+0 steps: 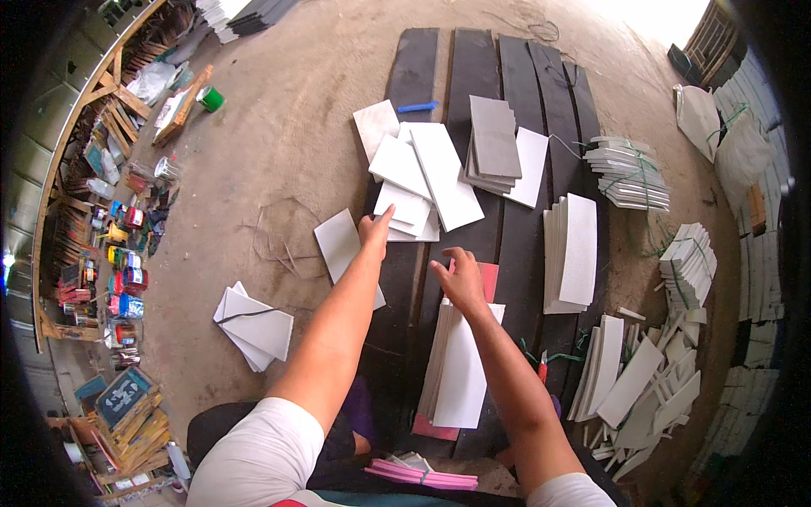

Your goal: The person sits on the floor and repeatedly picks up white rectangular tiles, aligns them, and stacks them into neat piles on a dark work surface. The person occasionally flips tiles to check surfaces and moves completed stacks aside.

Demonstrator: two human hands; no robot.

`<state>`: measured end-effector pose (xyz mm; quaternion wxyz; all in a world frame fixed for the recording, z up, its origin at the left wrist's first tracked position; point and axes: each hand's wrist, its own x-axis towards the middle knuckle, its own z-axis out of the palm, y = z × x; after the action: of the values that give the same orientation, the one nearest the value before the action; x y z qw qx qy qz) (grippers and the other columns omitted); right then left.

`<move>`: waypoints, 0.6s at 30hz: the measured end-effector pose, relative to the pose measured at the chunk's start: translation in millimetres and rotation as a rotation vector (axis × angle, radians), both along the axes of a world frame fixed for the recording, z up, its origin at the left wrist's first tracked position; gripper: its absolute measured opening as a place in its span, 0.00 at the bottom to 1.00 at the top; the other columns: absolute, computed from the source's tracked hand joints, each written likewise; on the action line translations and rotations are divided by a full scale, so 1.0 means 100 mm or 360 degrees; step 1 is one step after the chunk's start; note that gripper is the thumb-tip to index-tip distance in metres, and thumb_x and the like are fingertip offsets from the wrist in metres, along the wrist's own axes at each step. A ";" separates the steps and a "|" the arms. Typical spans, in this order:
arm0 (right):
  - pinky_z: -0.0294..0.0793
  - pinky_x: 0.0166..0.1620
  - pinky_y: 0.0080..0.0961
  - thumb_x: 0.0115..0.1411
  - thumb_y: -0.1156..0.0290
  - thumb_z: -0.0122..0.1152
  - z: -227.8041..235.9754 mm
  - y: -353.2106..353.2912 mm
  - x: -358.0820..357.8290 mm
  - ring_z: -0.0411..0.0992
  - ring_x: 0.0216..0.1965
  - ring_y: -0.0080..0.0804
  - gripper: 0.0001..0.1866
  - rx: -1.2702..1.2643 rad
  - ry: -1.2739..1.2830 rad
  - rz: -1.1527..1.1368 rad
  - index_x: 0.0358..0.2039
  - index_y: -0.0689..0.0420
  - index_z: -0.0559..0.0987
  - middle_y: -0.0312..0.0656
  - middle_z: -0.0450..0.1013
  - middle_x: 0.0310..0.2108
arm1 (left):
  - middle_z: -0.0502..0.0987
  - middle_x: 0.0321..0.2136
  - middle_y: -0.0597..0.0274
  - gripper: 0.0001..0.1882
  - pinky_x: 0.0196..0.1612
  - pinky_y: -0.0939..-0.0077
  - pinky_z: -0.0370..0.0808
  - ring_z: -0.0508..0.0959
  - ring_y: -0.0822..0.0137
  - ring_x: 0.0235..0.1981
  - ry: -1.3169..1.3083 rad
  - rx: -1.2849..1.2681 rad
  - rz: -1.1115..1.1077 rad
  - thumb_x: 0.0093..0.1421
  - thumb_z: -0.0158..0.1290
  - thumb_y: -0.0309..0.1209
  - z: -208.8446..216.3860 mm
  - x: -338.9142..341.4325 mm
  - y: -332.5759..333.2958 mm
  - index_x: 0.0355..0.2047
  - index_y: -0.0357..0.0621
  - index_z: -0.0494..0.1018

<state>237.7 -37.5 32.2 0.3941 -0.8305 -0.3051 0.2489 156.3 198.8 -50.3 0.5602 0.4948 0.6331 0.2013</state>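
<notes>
My left hand (376,231) is closed at the lower left corner of a loose white board piece (402,205), thumb lying along its top face; the fingers beneath are mostly hidden. More white boards (449,182) overlap just beyond it. To the right, my right hand (461,282) hovers with fingers bent and apart, nothing visible between them. Under its wrist lies a neat stack of long white boards (461,372), with a red sheet (487,279) showing past its far end. All of this rests on dark planks (397,325).
Grey boards (492,139), a blue strip (417,107) and another white stack (571,253) lie on the planks. Tied bundles (629,173) and offcuts (646,397) sit at right, near a red-handled cutter (542,367). Paint cans (131,279) line the left wall.
</notes>
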 end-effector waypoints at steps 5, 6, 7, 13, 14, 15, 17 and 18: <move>0.77 0.53 0.38 0.63 0.59 0.70 -0.10 -0.23 -0.01 0.78 0.50 0.45 0.24 -0.0017 0.0118 -0.0055 0.51 0.63 0.80 0.54 0.78 0.50 | 0.82 0.49 0.49 0.31 0.53 0.60 0.76 0.81 0.55 0.49 -0.0399 -0.0266 -0.0051 0.55 0.70 0.43 0.25 0.25 -0.12 0.53 0.34 0.78; 0.78 0.52 0.37 0.63 0.59 0.70 -0.10 -0.27 -0.01 0.79 0.49 0.44 0.23 0.0001 0.0152 -0.0065 0.51 0.63 0.80 0.54 0.79 0.49 | 0.83 0.48 0.50 0.30 0.52 0.60 0.76 0.81 0.56 0.48 -0.0536 -0.0193 -0.0032 0.55 0.70 0.42 0.30 0.24 -0.16 0.52 0.34 0.78; 0.78 0.51 0.36 0.63 0.60 0.70 -0.08 -0.29 0.01 0.79 0.48 0.43 0.23 0.0043 0.0146 -0.0081 0.51 0.64 0.80 0.54 0.79 0.49 | 0.83 0.46 0.48 0.29 0.50 0.59 0.77 0.83 0.54 0.47 -0.0293 0.0108 -0.0022 0.54 0.69 0.40 0.48 0.23 -0.21 0.51 0.32 0.78; 0.79 0.49 0.33 0.64 0.63 0.69 0.26 -0.37 -0.12 0.80 0.45 0.40 0.21 0.0186 0.0104 -0.0159 0.50 0.66 0.80 0.52 0.81 0.45 | 0.83 0.46 0.43 0.27 0.52 0.59 0.76 0.83 0.50 0.47 -0.0044 0.0728 0.0074 0.57 0.66 0.38 1.04 -0.40 -0.28 0.50 0.30 0.76; 0.79 0.49 0.33 0.64 0.62 0.69 0.30 -0.37 -0.16 0.80 0.44 0.39 0.21 0.0217 0.0086 -0.0146 0.50 0.66 0.80 0.52 0.81 0.44 | 0.82 0.47 0.44 0.27 0.53 0.60 0.76 0.83 0.52 0.48 -0.0280 0.0721 0.0109 0.58 0.66 0.37 1.06 -0.58 -0.29 0.52 0.30 0.75; 0.79 0.49 0.33 0.64 0.62 0.69 0.34 -0.38 -0.22 0.81 0.44 0.39 0.22 0.0246 0.0068 -0.0133 0.50 0.66 0.80 0.51 0.81 0.44 | 0.82 0.48 0.45 0.27 0.53 0.61 0.75 0.82 0.53 0.49 -0.0400 0.0701 0.0166 0.58 0.65 0.36 1.07 -0.75 -0.37 0.53 0.30 0.74; 0.79 0.48 0.33 0.65 0.62 0.69 0.50 -0.40 -0.37 0.81 0.43 0.38 0.22 0.0290 0.0130 -0.0129 0.50 0.67 0.80 0.51 0.82 0.43 | 0.80 0.51 0.47 0.27 0.55 0.62 0.74 0.80 0.56 0.51 -0.0646 0.0663 0.0269 0.59 0.65 0.35 1.15 -1.09 -0.58 0.54 0.30 0.73; 0.79 0.47 0.32 0.65 0.62 0.69 0.58 -0.41 -0.44 0.81 0.43 0.37 0.22 0.0309 0.0162 -0.0129 0.49 0.67 0.80 0.51 0.82 0.42 | 0.79 0.52 0.48 0.27 0.56 0.62 0.74 0.79 0.57 0.52 -0.0684 0.0641 0.0341 0.60 0.65 0.35 1.18 -1.23 -0.71 0.55 0.31 0.73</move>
<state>193.3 -78.3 90.3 0.4973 -0.7864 -0.2735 0.2438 32.9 128.0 67.6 0.5474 0.4725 0.4961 0.4806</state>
